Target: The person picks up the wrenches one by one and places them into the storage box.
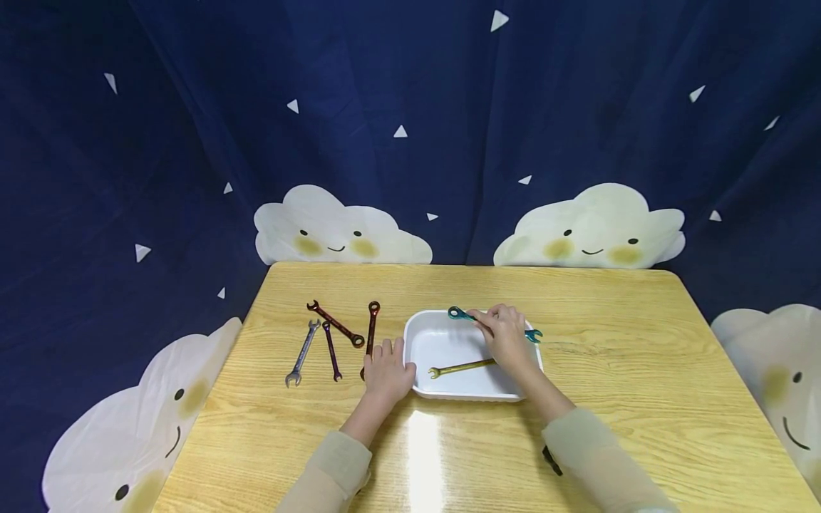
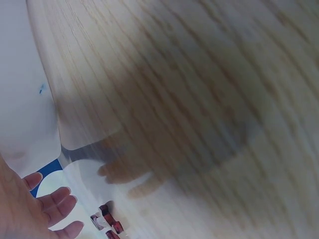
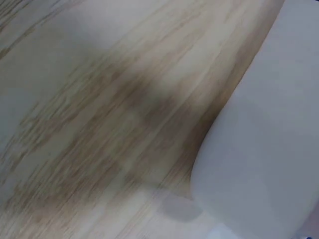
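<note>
In the head view, my right hand (image 1: 507, 338) pinches a teal combination wrench (image 1: 534, 335) above the far right part of a white plastic tray (image 1: 431, 388). Inside that tray lies a gold wrench (image 1: 458, 368), its right end hidden behind my right hand. My left hand (image 1: 388, 370) rests against the tray's left side, fingers loosely extended and slightly spread. Just beyond those fingers is a dark red wrench (image 1: 372, 328), partly covered by them. The left wrist view shows the same hand (image 2: 37, 206) beside the white tray wall (image 2: 25, 89). No fingers appear in the right wrist view.
Left of the tray lie another reddish wrench (image 1: 335, 323), a purple wrench (image 1: 332, 350) and a silver wrench (image 1: 303, 354). A small black object (image 1: 551, 461) is partly under the right sleeve. The wooden table (image 1: 641, 342) meets a dark blue cloud-print curtain (image 1: 449, 85).
</note>
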Available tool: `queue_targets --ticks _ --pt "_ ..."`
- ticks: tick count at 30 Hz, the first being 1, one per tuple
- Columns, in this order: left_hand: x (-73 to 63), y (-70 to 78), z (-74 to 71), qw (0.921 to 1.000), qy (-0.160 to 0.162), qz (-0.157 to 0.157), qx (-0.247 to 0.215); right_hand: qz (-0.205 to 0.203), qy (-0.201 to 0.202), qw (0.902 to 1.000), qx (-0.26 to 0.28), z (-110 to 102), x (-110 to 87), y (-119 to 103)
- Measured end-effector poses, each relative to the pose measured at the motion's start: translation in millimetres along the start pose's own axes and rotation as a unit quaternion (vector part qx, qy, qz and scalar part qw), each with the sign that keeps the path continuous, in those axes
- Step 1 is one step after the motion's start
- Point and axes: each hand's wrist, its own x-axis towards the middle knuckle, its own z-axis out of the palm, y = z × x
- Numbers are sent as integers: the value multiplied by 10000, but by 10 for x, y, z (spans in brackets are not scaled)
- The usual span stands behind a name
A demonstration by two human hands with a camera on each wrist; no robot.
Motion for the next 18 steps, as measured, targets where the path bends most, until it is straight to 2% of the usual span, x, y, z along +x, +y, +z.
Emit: queue_targets --ticks 8,18 --pt "0 -4 9 10000 -72 -18 -18 -277 42 9996 99 124 -14 -56" --pt "16 -5 12 9999 -114 -43 5 -489 -240 9985 12 243 -33 -105"
